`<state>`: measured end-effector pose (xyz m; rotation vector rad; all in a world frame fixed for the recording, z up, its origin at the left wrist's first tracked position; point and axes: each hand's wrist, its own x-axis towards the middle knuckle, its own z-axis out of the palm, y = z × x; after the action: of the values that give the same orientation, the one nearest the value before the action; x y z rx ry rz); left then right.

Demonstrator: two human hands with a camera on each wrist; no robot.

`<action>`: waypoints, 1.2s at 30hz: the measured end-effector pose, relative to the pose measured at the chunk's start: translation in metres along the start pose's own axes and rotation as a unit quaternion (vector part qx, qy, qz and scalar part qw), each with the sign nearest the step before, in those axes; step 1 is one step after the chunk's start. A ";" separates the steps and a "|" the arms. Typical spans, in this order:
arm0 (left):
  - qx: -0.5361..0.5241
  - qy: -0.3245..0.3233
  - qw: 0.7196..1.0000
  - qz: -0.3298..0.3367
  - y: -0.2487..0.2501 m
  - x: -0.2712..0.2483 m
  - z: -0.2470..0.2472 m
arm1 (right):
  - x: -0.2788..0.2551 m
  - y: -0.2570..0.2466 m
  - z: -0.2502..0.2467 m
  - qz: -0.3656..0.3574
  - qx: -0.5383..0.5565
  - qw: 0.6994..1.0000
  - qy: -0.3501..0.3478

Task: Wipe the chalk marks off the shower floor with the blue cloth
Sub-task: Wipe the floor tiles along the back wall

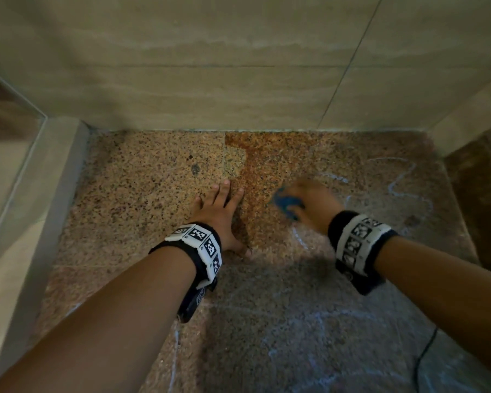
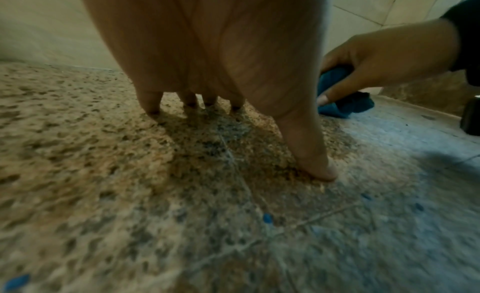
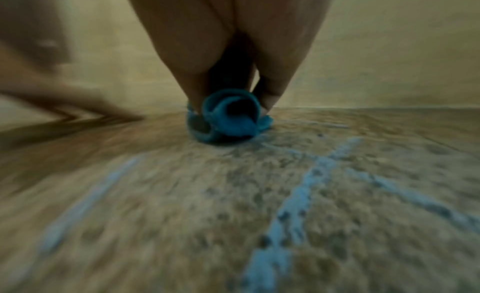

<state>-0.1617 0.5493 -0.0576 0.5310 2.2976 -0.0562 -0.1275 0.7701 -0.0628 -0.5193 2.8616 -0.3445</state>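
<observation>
**Cloth under my right hand, chalk lines still off to the right and behind it**

My right hand [image 1: 309, 201] has its fingers curled over the bunched blue cloth [image 1: 285, 204], pinching it and pressing it down onto the shower floor [image 1: 142, 188]. The hand is blurred in the head view, so I judge I am mid-scrub. My left hand [image 1: 220, 214] lies just left of it, fingers spread and flat on the stone with the thumb out, holding nothing; I take it as my prop.

What the next stroke turns on: the chalk marks [image 1: 403, 191] lie mostly to the right of the cloth and nearer to me, pale blue lines looping toward the right wall and trailing back past my wrists. In the right wrist view one long line [image 3: 301, 194] runs lengthwise from the cloth back toward my arm. My right hand is clearly the nearer one, so I would pull the cloth back along that line.

There are no containers here. A thin dark cord [image 1: 425, 350] lies on the floor at the lower right.
</observation>
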 end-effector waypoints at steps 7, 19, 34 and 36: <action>-0.007 0.009 1.000 0.002 -0.001 0.003 0.003 | -0.020 -0.045 0.022 -0.018 0.034 0.998 -0.053; -0.005 0.002 1.000 0.009 -0.003 0.002 0.002 | -0.022 -0.059 0.021 -0.051 0.041 0.997 -0.047; -0.004 0.003 1.000 0.003 -0.001 0.002 -0.001 | -0.027 -0.066 0.018 -0.060 0.033 0.991 -0.115; -0.021 0.007 1.000 0.013 -0.001 0.001 -0.004 | -0.022 -0.049 0.012 -0.047 0.060 0.993 -0.090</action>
<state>-0.1655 0.5494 -0.0560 0.5415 2.3004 0.0076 -0.0888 0.7310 -0.0572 -0.6300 2.6312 -0.4570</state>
